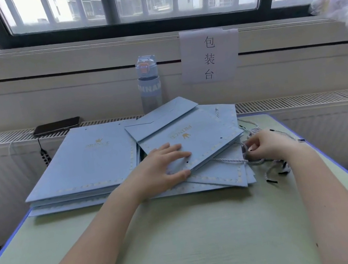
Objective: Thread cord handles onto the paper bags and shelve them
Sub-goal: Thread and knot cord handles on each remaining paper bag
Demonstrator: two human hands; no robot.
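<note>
A flat light-blue paper bag with a gold crown print lies tilted on top of other blue bags at the table's middle. My left hand rests flat on its near edge with fingers spread. Just right of the bag, my right hand pinches a twisted white-and-grey cord that runs out from the bag's near edge. More loose cords with black tips lie tangled under and beside my right wrist. A neat stack of flat blue bags sits at the left.
A clear water bottle stands behind the bags against the wall. A black phone lies on the radiator ledge at the left. A paper sign hangs on the wall. The pale green table has blue edges.
</note>
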